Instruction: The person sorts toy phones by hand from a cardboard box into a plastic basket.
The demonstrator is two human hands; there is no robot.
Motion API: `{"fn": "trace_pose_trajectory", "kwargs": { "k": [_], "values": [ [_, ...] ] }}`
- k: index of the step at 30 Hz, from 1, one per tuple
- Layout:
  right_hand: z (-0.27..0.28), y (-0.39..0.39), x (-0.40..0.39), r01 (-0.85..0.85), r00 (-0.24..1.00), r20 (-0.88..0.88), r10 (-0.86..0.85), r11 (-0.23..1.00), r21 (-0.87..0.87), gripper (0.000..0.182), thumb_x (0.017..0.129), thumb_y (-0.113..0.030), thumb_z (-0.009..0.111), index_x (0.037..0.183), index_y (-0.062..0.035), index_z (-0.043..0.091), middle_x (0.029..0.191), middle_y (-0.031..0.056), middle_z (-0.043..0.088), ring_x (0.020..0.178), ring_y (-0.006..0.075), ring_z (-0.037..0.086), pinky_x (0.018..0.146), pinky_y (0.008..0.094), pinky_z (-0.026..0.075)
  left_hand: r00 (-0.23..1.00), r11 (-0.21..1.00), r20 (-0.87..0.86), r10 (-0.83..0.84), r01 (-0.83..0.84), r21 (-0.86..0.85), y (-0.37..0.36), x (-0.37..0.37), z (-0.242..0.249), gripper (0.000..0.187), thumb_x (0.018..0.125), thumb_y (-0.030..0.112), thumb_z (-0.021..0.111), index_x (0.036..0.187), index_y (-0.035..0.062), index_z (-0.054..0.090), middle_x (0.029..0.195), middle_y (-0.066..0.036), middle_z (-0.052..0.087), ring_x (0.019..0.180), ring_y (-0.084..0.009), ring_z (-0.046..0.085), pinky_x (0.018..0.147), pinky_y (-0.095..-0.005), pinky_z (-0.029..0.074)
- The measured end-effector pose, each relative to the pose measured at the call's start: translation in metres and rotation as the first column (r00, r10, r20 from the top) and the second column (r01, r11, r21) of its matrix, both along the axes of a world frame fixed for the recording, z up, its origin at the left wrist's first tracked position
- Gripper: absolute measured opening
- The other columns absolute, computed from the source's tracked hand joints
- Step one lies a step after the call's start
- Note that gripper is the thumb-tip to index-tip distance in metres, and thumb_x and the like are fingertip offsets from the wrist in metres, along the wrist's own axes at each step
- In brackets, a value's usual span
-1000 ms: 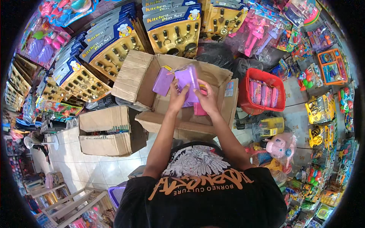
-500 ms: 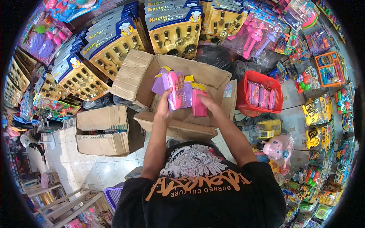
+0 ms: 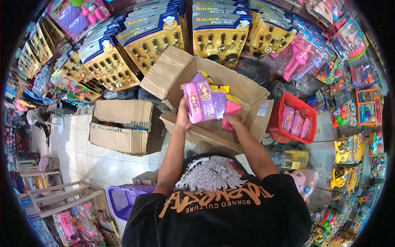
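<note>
My left hand (image 3: 184,117) is closed on the left edge of a purple printed pack (image 3: 207,108), which has a long pink pencil case (image 3: 192,97) with a cartoon figure along its side. To its right, my right hand (image 3: 234,119) grips a plain pink case (image 3: 233,108), tilted and right at the pack's lower right corner. Both are held over an open cardboard box (image 3: 242,78). Inside the box, behind the pack, more purple packs with yellow strips (image 3: 222,88) show, partly covered.
A red basket (image 3: 314,123) holding several pink packs stands right of the box. Another cardboard box (image 3: 119,140) sits on the tiled floor to the left, near a purple basket (image 3: 119,210). Kitchen play sets (image 3: 222,39) line the back; hanging toys crowd the right.
The purple pack has turned so its printed front faces up more. My right hand has tilted the pink case and brought it against the pack's corner. The view has shifted left.
</note>
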State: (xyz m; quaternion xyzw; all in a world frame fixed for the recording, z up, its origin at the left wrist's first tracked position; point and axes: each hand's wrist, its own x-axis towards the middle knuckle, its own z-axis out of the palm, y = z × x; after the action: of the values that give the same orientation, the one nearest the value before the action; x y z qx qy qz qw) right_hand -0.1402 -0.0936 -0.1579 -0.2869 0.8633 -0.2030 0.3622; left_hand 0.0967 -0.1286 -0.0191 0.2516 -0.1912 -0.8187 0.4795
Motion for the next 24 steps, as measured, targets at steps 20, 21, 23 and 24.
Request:
{"fn": "trace_pose_trajectory", "kwargs": {
  "k": [20, 21, 23, 24],
  "values": [
    [0.175, 0.118, 0.006, 0.630, 0.274, 0.864, 0.423, 0.600, -0.494, 0.071, 0.088, -0.056, 0.035, 0.136, -0.0039, 0.027, 0.132, 0.0187, 0.040, 0.117, 0.0408, 0.043, 0.097, 0.0540, 0.035, 0.979, 0.989, 0.191, -0.066, 0.089, -0.115, 0.033, -0.013, 0.009, 0.041, 0.094, 0.039, 0.039, 0.118, 0.0057, 0.044, 0.110, -0.007, 0.053, 0.098, -0.0155, 0.055, 0.087, -0.0326, 0.046],
    [0.178, 0.125, 0.008, 0.642, 0.285, 0.866, 0.412, 0.589, -0.491, 0.071, 0.088, -0.056, 0.035, 0.136, -0.0039, 0.027, 0.132, 0.0187, 0.040, 0.117, 0.0408, 0.043, 0.097, 0.0540, 0.035, 0.978, 0.984, 0.167, -0.124, 0.143, -0.107, 0.036, -0.018, 0.003, 0.047, 0.094, 0.041, 0.037, 0.123, 0.0046, 0.042, 0.114, -0.009, 0.053, 0.101, -0.0159, 0.055, 0.089, -0.0330, 0.045],
    [0.188, 0.143, 0.007, 0.659, 0.298, 0.860, 0.415, 0.562, -0.500, 0.054, 0.094, -0.043, 0.036, 0.132, -0.0053, 0.034, 0.127, 0.0133, 0.046, 0.113, 0.0268, 0.049, 0.096, 0.0447, 0.039, 0.970, 0.968, 0.109, -0.215, 0.227, -0.106, 0.040, -0.028, -0.009, 0.055, 0.094, 0.045, 0.034, 0.129, 0.0029, 0.038, 0.120, -0.011, 0.051, 0.106, -0.0175, 0.053, 0.092, -0.0337, 0.044],
    [0.192, 0.152, 0.008, 0.654, 0.361, 0.834, 0.417, 0.525, -0.545, 0.052, 0.094, -0.041, 0.035, 0.131, -0.0051, 0.034, 0.126, 0.0127, 0.047, 0.113, 0.0260, 0.050, 0.095, 0.0432, 0.041, 0.963, 0.962, 0.066, -0.259, 0.264, -0.068, 0.044, -0.034, -0.009, 0.056, 0.094, 0.046, 0.033, 0.128, 0.0026, 0.038, 0.119, -0.011, 0.051, 0.106, -0.0181, 0.054, 0.092, -0.0337, 0.044]
  ]
}}
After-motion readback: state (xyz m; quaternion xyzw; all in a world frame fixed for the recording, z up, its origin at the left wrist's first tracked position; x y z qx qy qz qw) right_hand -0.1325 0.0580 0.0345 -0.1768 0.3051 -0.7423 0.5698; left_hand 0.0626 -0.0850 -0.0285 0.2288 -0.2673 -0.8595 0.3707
